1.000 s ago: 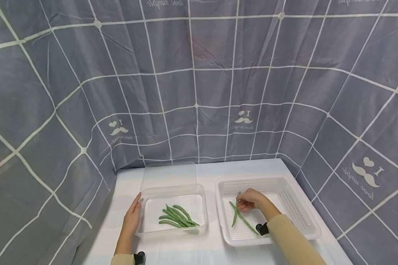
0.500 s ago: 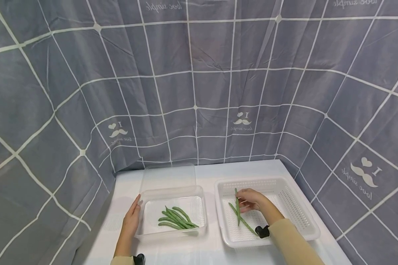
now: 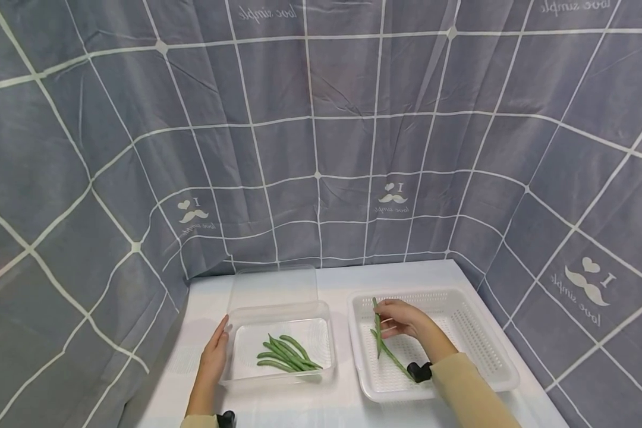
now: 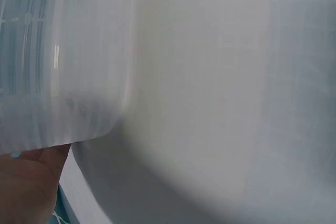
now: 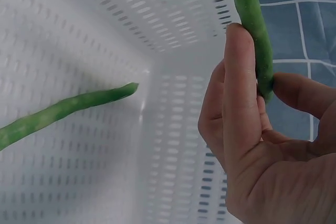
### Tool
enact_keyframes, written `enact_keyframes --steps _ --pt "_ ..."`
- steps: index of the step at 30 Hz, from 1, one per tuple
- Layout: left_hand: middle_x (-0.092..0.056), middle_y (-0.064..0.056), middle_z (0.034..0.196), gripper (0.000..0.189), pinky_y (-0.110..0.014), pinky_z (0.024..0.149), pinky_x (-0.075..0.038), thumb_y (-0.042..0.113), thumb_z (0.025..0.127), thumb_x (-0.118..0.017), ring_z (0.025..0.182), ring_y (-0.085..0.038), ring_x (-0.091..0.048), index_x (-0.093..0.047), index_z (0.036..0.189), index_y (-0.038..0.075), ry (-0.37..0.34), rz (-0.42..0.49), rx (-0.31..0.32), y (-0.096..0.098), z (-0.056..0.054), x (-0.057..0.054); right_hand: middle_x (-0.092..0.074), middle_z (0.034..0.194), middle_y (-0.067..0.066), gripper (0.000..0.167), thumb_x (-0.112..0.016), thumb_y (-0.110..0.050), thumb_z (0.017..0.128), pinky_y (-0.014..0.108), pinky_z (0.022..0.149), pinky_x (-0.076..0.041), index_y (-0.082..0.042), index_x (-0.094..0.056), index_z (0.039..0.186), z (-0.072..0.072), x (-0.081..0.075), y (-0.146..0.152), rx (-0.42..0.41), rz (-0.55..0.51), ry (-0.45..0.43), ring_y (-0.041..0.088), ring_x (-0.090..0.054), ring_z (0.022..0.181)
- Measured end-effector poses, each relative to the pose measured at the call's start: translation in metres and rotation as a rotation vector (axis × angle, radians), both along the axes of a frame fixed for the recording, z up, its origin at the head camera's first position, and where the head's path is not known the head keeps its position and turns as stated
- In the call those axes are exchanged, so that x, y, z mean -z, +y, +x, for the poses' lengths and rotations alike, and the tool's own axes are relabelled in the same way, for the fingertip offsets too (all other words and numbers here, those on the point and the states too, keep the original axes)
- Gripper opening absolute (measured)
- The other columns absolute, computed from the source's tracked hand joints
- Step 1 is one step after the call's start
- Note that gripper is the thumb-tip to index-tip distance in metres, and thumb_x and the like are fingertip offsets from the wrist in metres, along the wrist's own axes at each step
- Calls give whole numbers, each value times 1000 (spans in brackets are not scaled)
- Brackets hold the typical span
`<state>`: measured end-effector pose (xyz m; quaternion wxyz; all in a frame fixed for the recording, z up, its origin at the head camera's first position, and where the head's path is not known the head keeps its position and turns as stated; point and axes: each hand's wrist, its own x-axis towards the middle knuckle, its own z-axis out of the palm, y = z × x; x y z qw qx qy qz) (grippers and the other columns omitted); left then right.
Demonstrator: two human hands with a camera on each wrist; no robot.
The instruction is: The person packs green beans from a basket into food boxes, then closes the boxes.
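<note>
My right hand [image 3: 403, 319] pinches a green bean [image 5: 251, 19] between thumb and fingers, over the left part of a white perforated basket [image 3: 505, 380]. In the right wrist view this bean points upward, near the basket's wall. A second green bean [image 3: 397, 360] lies on the basket floor below the hand. My left hand [image 3: 213, 356] rests with fairly straight fingers against the left side of a clear plastic container [image 3: 329, 333]. Several green beans [image 3: 288, 355] lie together inside that container. From the left wrist, the container hides most of the left hand [image 4: 31, 182].
A clear flat lid [image 3: 273, 285] lies on the white tabletop [image 3: 182, 339] behind the container. Container and basket stand side by side with a narrow gap. A grey gridded curtain [image 3: 342, 148] surrounds the table at the back and sides.
The right hand has lifted the pinched bean slightly and shifted it a little toward the left side of the basket. The left hand has stayed at the container.
</note>
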<state>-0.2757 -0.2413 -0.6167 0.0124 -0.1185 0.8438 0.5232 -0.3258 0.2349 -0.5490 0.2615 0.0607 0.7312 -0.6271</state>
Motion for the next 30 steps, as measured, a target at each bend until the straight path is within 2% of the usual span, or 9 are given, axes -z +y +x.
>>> enact_keyframes --steps 11,25,30 --pt "-20 -22 176 54 -70 131 -15 34 118 -29 162 -51 -16 -26 170 21 6 0 0 -5 4 -1 -61 89 2 29 -52 -17 109 28 67 -66 7 -54 124 -7 -22 -26 -56 -49 37 13 -68 80" --pt "-22 -21 176 54 -70 131 -16 33 118 -30 162 -51 -17 -27 170 22 7 4 7 -12 6 1 -62 87 0 12 -53 -17 110 31 71 -67 -7 -59 108 -16 -50 -69 -100 -70 63 13 -68 80" --pt "-23 -22 175 53 -71 131 -18 32 118 -31 162 -51 -19 -28 170 23 9 3 12 -14 8 -1 -62 87 1 13 -53 -17 109 32 71 -67 -6 -59 112 -18 -57 -83 -116 -67 71 14 -69 79"
